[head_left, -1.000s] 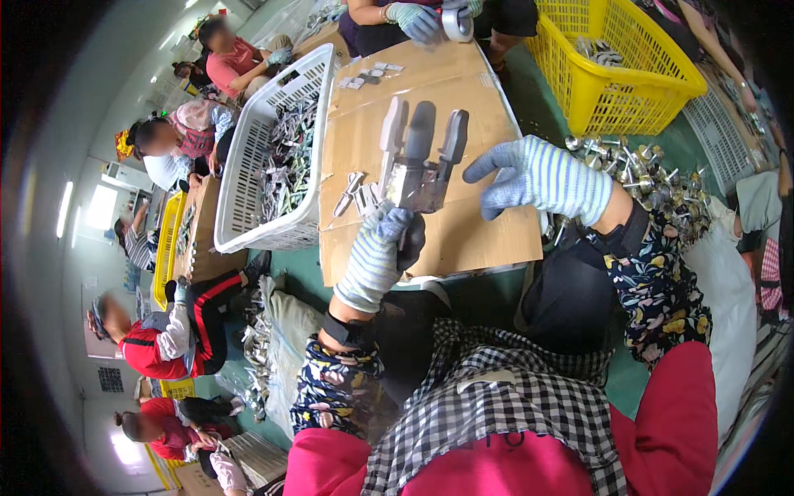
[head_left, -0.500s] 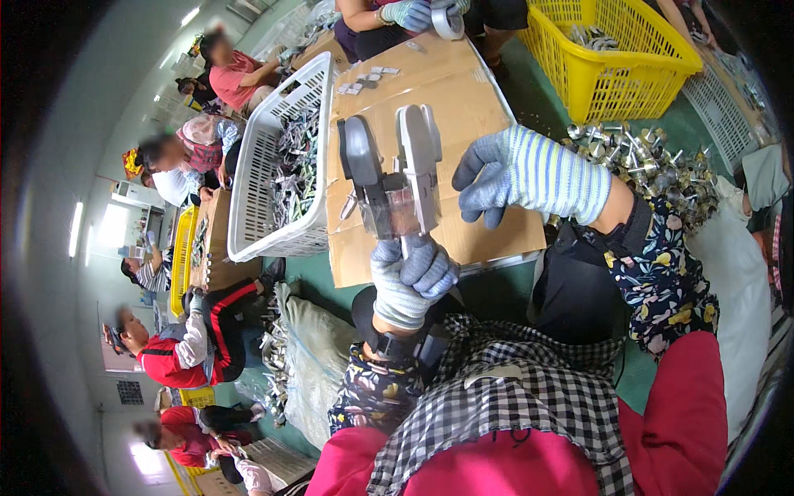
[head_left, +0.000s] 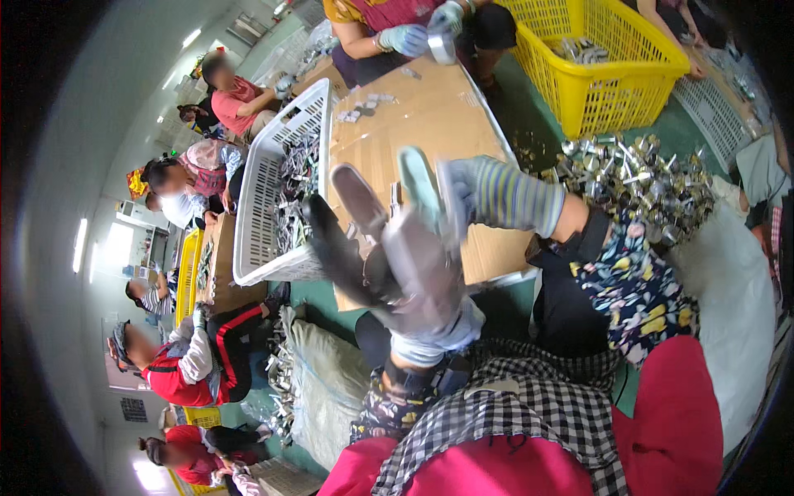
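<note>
My left hand (head_left: 423, 302), gloved and smeared by motion, holds up a cluster of long, round-ended pieces (head_left: 358, 197) on a thin metal stem. The pieces are black, mauve-grey, pale teal and whitish, and they fan outward above the hand. In the striped glove with grey fingers, my right hand (head_left: 496, 194) is at the cluster's right side. Its fingertips blur against the rightmost piece, so whether they grip it is hidden. Beneath both hands is a cardboard-topped table (head_left: 463, 112).
A white basket (head_left: 248, 215) of small parts stands left of the table. Beyond its far right corner is a yellow basket (head_left: 612, 91). Shiny metal parts (head_left: 637, 182) are heaped on the floor at right. Across the table, a gloved person holds a tape roll (head_left: 442, 47). Several people work at left.
My right hand has moved left, against the cluster's side. The cluster has turned and its pieces look more spread. Both it and my left hand are now blurred.
</note>
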Demonstrator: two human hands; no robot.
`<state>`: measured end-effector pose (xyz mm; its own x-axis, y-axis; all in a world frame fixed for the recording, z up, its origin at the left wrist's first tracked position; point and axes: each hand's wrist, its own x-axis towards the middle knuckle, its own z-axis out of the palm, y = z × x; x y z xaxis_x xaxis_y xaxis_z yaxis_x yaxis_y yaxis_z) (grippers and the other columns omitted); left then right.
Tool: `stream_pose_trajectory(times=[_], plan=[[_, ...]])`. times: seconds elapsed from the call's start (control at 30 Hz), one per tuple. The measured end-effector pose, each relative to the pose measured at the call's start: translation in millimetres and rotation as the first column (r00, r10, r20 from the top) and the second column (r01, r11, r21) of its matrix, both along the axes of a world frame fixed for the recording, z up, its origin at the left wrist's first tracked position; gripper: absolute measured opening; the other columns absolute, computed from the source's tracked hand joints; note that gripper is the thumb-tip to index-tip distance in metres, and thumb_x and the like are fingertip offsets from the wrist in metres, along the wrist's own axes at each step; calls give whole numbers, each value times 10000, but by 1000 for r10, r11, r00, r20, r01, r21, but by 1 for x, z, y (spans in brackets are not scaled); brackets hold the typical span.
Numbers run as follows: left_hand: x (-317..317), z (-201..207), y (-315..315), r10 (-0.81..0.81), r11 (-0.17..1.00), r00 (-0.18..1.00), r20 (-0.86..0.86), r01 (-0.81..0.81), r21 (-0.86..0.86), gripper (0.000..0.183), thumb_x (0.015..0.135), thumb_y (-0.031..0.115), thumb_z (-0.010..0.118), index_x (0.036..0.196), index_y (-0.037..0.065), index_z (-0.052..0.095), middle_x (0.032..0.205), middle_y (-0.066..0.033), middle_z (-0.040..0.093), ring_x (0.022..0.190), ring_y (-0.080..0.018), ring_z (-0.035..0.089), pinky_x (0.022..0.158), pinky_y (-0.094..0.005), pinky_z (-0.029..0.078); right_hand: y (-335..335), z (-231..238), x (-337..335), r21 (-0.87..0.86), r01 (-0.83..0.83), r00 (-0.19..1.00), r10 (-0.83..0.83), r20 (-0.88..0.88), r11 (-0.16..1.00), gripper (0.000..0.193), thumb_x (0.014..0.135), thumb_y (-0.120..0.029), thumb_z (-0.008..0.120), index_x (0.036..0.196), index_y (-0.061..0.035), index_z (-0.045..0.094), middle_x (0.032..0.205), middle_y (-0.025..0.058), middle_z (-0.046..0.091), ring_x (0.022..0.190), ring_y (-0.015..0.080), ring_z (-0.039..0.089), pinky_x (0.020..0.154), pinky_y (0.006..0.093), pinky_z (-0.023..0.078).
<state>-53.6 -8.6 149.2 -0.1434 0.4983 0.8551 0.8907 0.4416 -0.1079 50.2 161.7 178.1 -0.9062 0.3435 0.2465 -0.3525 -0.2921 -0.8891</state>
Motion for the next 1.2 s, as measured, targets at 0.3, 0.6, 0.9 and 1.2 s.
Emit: stream_pose_trajectory(times=[0.3,0.6,0.9,1.2], plan=[[-9,2,15,-788,420,-477,390,48,906,363,896,256,561,1135,-17,569,974,-119,658,855,-225,638,697,-324,504,-115,40,3,246,523,852,-508,-126,816,895,721,-210,780,1390,-17,217,1288,72,435,1168,190,437,988,320,361],[-13,26,-18,-245,531,-768,592,405,745,637,827,580,521,1184,52,525,1002,-119,574,893,-226,545,764,-342,428,-89,37,0,-246,290,957,-278,86,925,701,601,-218,843,1202,-26,538,1005,39,624,917,144,590,833,280,467],[6,9,-21,-460,696,-783,419,-25,718,859,813,761,278,1299,64,400,1105,-81,567,783,-169,586,535,-246,452,-104,35,-14,9,230,955,-224,-196,973,1054,595,-167,865,1427,-47,229,1212,69,545,1021,131,535,904,288,430],[-1,-45,-3,-762,478,-317,565,313,821,733,924,620,233,1421,82,258,1353,-105,418,1238,-245,397,1061,-366,272,-125,36,-29,-69,480,871,-484,-85,875,806,765,-278,744,1356,37,296,1189,70,523,1087,140,504,941,307,400]])
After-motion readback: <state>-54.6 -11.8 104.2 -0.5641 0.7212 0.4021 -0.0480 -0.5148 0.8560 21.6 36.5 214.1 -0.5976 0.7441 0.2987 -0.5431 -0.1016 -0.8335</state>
